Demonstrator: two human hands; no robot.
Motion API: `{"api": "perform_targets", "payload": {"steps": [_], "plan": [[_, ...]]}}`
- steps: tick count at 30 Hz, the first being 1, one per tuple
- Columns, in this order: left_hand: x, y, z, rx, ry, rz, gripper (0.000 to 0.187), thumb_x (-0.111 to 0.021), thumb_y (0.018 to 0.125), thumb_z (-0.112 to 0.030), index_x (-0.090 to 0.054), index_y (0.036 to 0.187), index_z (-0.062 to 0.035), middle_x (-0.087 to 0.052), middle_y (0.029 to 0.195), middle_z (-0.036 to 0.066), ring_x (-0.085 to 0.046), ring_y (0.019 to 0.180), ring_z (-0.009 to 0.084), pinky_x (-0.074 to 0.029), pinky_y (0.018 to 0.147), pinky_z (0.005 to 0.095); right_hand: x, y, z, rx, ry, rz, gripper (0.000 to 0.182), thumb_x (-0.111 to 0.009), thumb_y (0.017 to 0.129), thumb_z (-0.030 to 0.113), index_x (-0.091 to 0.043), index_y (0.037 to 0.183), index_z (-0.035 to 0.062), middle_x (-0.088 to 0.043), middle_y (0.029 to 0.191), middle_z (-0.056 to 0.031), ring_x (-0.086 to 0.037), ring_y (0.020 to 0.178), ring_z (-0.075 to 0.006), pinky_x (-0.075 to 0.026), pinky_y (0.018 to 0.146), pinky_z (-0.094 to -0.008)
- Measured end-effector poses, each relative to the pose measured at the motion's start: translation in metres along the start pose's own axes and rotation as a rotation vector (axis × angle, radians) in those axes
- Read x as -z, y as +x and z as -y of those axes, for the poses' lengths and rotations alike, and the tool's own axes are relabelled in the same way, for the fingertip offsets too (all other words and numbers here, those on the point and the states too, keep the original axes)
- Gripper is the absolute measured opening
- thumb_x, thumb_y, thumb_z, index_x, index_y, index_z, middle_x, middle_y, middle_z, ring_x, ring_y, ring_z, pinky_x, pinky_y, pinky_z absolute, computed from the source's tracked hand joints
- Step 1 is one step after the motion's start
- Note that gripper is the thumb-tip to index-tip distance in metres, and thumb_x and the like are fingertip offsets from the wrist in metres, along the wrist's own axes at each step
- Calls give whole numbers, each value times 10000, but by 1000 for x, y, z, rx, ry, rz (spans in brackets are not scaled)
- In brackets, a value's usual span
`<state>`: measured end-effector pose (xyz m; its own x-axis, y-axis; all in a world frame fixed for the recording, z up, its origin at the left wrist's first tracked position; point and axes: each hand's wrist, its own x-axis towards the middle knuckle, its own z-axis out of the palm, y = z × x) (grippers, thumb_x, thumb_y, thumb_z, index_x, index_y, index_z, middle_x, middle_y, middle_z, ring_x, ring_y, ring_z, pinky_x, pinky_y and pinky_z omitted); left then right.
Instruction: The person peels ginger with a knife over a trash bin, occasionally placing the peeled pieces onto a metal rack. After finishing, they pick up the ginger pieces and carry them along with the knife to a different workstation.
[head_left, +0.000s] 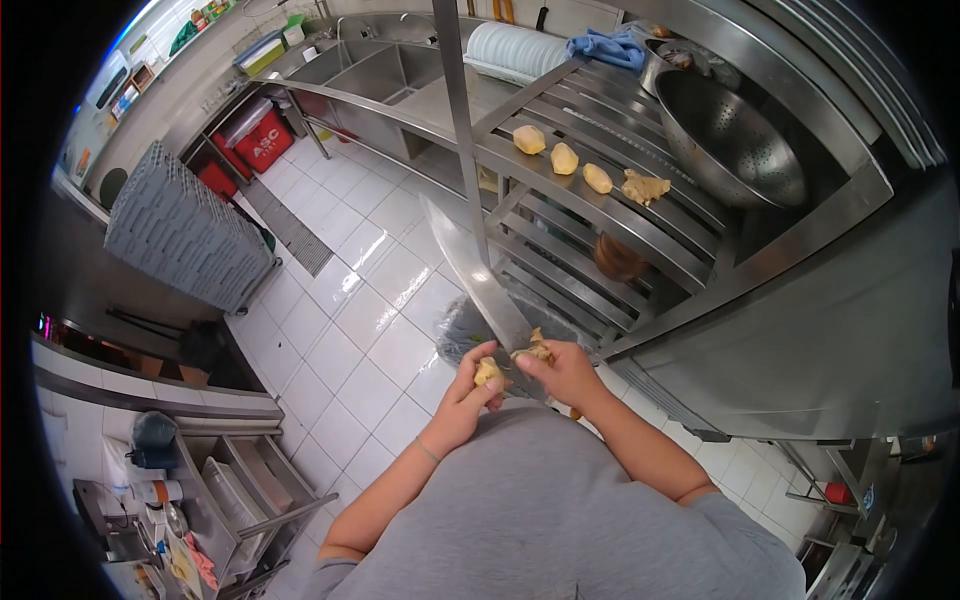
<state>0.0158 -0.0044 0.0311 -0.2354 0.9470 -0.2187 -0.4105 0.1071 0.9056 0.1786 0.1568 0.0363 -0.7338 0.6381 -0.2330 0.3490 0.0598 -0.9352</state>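
Observation:
My left hand is closed around a pale yellow piece of ginger in front of my belly. My right hand grips a large knife, its broad blade slanting up and away to the left. Another knobbly, partly brown ginger piece shows at my right thumb, against the blade; the fingers hide part of it. On the slatted metal rack ahead lie three smooth, pale yellow peeled pieces in a row, with a knobbly ginger piece at their right.
A clear plastic bag hangs or lies below my hands. The rack also holds a big steel colander and a blue cloth. A metal post stands ahead. Stacked grey trays and a sink are farther off.

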Motion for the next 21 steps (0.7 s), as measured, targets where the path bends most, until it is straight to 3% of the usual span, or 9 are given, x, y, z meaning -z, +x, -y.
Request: {"api": "perform_targets", "payload": {"steps": [2,4,5,7,8,10,14,16,21], "plan": [[5,-1,2,6,38,23,398,-603,1078,-179,-431,1408,-37,-614,1113,61,-587,882,125,-521,792,282,4,4,-5,-74,-99,-29,472,-741,944,515,-795,1085,68,-763,840,-122,-724,760,-227,-556,737,-363],[9,-1,8,30,97,7,507,-638,1059,-156,-356,1470,-63,-605,1124,59,-574,905,108,-507,807,270,6,6,-4,-68,-296,-150,548,-730,905,618,-794,1086,104,-779,911,-139,-749,835,-318,-565,769,-420],[9,-1,10,28,97,6,507,-638,1059,-156,-356,1470,-63,-605,1124,59,-574,905,108,-507,807,270,5,7,-5,-66,-298,-150,548,-730,905,618,-794,1086,104,-779,911,-139,-749,835,-318,-565,769,-420],[7,-1,9,-21,245,-12,519,-664,1045,-134,-388,1479,-69,-601,1139,49,-578,946,94,-506,835,264,3,8,-8,102,-498,-309,618,-743,847,692,-782,1076,120,-782,964,-151,-739,908,-382,-567,786,-462],[6,-1,8,-22,246,-12,519,-664,1045,-134,-388,1479,-69,-601,1139,49,-578,946,94,-506,835,264,2,9,-8,103,-498,-310,618,-743,847,692,-782,1076,120,-782,964,-151,-739,908,-382,-567,786,-462],[1,-3,-1,-18,267,-45,474,-672,1045,-137,-455,1458,-53,-601,1173,29,-582,997,83,-501,879,257,3,10,-5,53,-445,-335,617,-838,798,622,-790,1082,75,-777,945,-118,-734,854,-264,-563,779,-366],[1,-5,-2,-42,200,-60,460,-673,1045,-129,-505,1463,-43,-609,1217,19,-592,1044,83,-501,918,257,5,4,2,-24,-408,-179,627,-808,816,660,-773,1051,80,-784,926,-125,-759,880,-317,-578,785,-412],[1,-5,-2,-59,196,-43,491,-670,1044,-118,-501,1498,-36,-620,1256,24,-596,1059,82,-506,923,257,0,-1,3,44,-133,-88,565,-878,801,563,-779,1019,52,-781,884,-114,-755,812,-253,-577,759,-368],[-1,-3,0,-119,165,-29,501,-686,1033,-113,-505,1489,-13,-626,1245,20,-584,1066,73,-493,915,244,-3,0,2,70,-83,-71,526,-914,784,506,-784,1001,45,-781,859,-106,-743,769,-222,-568,733,-352]]}}
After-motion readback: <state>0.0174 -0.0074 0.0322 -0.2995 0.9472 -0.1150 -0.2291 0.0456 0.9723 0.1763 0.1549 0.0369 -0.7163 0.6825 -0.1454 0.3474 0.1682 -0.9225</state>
